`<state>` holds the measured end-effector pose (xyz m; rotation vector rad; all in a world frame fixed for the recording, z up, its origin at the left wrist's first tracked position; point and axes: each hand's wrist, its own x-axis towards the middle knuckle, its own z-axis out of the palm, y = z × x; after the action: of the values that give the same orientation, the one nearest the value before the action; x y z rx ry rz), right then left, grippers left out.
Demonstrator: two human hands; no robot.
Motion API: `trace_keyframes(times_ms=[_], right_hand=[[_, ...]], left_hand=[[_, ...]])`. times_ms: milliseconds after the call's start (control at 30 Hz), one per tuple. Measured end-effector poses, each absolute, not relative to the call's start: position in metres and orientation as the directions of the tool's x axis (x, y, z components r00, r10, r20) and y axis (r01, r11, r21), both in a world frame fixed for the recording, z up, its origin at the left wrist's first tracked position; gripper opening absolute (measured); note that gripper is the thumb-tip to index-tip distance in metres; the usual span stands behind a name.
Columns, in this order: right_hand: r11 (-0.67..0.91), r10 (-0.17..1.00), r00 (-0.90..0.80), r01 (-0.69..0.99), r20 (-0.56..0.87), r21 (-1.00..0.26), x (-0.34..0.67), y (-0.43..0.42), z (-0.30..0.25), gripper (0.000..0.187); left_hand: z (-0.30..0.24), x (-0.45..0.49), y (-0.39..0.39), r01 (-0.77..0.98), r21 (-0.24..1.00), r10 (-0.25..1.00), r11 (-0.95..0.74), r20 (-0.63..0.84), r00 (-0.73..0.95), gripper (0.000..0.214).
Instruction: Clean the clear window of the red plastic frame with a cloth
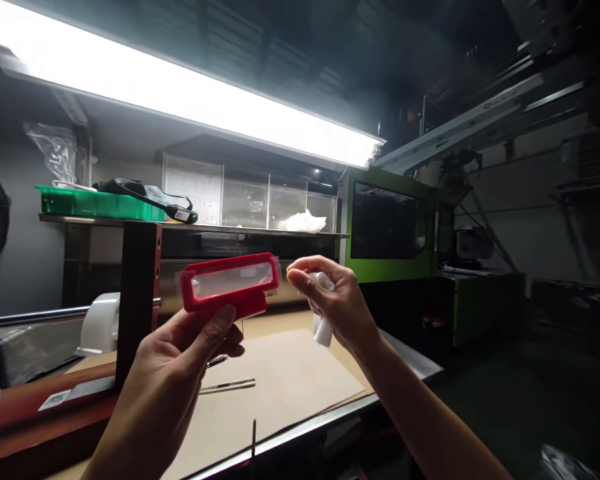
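Observation:
My left hand (180, 367) holds up a red plastic frame (240, 303) by its lower edge, thumb in front. The frame has a long window with a clear pane, and a stepped notch at its lower right. Just right of it, my right hand (337, 300) is closed with thumb and forefinger pinched together. A white, soft-looking wad (323, 331), perhaps cloth or tissue, is gripped in that palm and hangs out below. The two hands are apart, above a worktable covered with brown board (290, 373).
Two thin pen-like sticks, one a pale stick (229, 386), lie on the board. Left stand a dark red metal post (139, 300) and a white tape roll (100, 323). The shelf above bears a green tray (95, 205) and clear dividers. A green machine (395, 267) stands at right.

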<state>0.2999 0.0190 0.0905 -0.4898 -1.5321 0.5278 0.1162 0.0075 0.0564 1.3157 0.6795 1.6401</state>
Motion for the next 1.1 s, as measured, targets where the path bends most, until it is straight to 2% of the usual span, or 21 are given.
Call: trace_keyframes(times_ms=[300, 500, 633, 867, 1100], right_hand=[[0.833, 0.552, -0.081, 0.016, 0.830, -0.553, 0.301, 0.014, 0.123, 0.020], [0.859, 0.509, -0.078, 0.107, 0.857, -0.501, 0.302, 0.011, 0.129, 0.014], [0.897, 0.392, -0.079, 0.254, 0.917, -0.362, 0.295, 0.006, 0.126, 0.007], [0.849, 0.044, -0.161, 0.526, 0.986, 0.048, 0.273, 0.002, 0.100, 0.006], [0.788, -0.014, -0.295, 0.585, 0.955, 0.192, 0.265, 0.013, 0.080, 0.009]], left_hand=[[0.061, 0.120, 0.009, -0.237, 0.845, 0.870, -0.479, 0.493, 0.001, 0.038], [0.061, 0.118, 0.010, -0.213, 0.846, 0.866, -0.488, 0.501, 0.005, 0.031], [0.062, 0.118, 0.010, -0.239, 0.847, 0.876, -0.475, 0.481, -0.037, 0.036], [0.067, 0.122, 0.007, -0.329, 0.835, 0.894, -0.440, 0.443, -0.071, 0.040], [0.069, 0.122, 0.006, -0.440, 0.813, 0.904, -0.380, 0.427, 0.008, 0.038]])
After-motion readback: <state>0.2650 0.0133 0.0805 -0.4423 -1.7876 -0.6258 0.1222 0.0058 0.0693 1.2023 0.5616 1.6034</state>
